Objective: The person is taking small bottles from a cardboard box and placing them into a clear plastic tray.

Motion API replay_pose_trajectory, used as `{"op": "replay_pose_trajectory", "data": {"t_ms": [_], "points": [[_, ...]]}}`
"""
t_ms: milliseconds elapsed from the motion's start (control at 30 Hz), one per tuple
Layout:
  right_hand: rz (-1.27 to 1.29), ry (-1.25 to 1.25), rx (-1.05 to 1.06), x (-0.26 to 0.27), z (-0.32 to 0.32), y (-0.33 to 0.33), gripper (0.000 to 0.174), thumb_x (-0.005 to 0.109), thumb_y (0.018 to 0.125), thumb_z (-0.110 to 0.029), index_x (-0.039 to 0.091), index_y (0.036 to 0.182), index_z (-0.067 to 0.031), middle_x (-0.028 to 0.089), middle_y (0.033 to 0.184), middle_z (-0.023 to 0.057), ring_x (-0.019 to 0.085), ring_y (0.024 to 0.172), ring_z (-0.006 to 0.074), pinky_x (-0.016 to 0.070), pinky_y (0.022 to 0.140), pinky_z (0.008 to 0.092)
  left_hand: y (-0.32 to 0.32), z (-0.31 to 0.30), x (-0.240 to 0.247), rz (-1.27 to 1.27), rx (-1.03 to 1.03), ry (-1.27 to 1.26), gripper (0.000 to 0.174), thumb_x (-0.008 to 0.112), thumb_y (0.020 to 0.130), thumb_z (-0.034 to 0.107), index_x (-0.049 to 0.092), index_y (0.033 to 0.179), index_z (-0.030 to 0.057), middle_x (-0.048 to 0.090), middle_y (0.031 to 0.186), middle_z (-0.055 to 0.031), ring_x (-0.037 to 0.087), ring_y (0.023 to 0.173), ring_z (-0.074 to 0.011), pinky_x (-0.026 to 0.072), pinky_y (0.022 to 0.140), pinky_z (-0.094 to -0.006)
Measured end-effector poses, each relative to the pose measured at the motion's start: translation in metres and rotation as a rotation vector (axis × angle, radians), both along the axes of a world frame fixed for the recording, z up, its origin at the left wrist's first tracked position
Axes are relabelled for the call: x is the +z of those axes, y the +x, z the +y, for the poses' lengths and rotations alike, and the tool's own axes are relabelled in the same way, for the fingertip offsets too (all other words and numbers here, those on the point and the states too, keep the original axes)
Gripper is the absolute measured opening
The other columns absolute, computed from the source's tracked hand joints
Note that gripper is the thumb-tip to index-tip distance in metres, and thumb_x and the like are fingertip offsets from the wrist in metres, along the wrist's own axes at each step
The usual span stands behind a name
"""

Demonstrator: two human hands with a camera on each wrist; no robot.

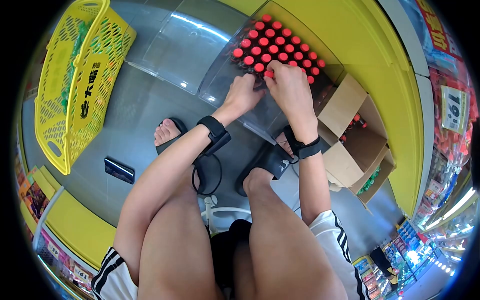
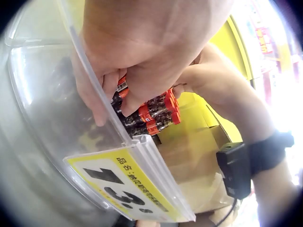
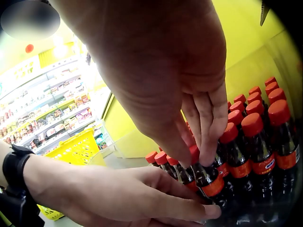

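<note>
Rows of small dark bottles (image 1: pixel 273 49) with red caps and red labels stand upright in a clear plastic bin (image 1: pixel 216 75). My right hand (image 1: pixel 291 87) reaches down from above and pinches the red cap of a bottle (image 3: pixel 213 186) at the near edge of the rows. That bottle leans slightly in the right wrist view. Lower down, my left hand (image 1: pixel 242 95) holds the same bottle between thumb and fingers, hiding its base. In the left wrist view, part of the left hand shows through the bin's clear wall, beside a red label.
An open cardboard box (image 1: pixel 345 107) with more red-capped bottles stands right of the bin. A yellow basket (image 1: pixel 102 75) is at the left, and a phone (image 1: pixel 119 170) lies on the floor. A price tag (image 2: pixel 120 187) hangs on the bin's front. Yellow shelving (image 1: pixel 390 60) runs behind.
</note>
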State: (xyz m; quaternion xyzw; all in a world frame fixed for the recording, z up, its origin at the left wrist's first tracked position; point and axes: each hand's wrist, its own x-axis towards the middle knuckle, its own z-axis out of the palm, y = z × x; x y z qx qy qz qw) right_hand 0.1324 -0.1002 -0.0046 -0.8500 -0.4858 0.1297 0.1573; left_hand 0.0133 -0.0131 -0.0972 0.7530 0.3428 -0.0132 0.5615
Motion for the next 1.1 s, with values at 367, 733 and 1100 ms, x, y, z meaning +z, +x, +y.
{"op": "replay_pose_trajectory", "data": {"t_ms": [367, 733, 1100], "points": [[0.010, 0.003, 0.021, 0.000, -0.001, 0.000, 0.014, 0.075, 0.092, -0.009, 0.067, 0.097, 0.0010, 0.073, 0.085, 0.0211, 0.075, 0.080, 0.0432, 0.0606, 0.069, 0.0528, -0.001, -0.001, 0.000, -0.018, 0.016, -0.036, 0.043, 0.082, 0.089, 0.011, 0.074, 0.127, -0.0061, 0.076, 0.126, -0.0280, 0.071, 0.123, -0.0442, 0.0581, 0.106, -0.0485], [-0.006, -0.005, 0.042, 0.001, 0.000, 0.002, 0.016, 0.078, 0.089, -0.007, 0.067, 0.098, 0.0004, 0.074, 0.084, 0.0211, 0.076, 0.081, 0.0424, 0.0615, 0.070, 0.0524, -0.001, 0.000, 0.006, 0.035, 0.022, -0.047, 0.044, 0.082, 0.089, 0.013, 0.075, 0.129, -0.0044, 0.077, 0.129, -0.0253, 0.072, 0.123, -0.0415, 0.0582, 0.107, -0.0471], [-0.006, -0.034, 0.031, 0.005, 0.001, 0.000, 0.020, 0.079, 0.089, -0.010, 0.067, 0.102, 0.0001, 0.075, 0.086, 0.0198, 0.077, 0.082, 0.0419, 0.0622, 0.070, 0.0518, 0.001, 0.000, -0.001, 0.042, 0.026, -0.050, 0.044, 0.081, 0.091, 0.016, 0.075, 0.128, -0.0047, 0.078, 0.127, -0.0240, 0.073, 0.123, -0.0405, 0.0581, 0.108, -0.0463]]}}
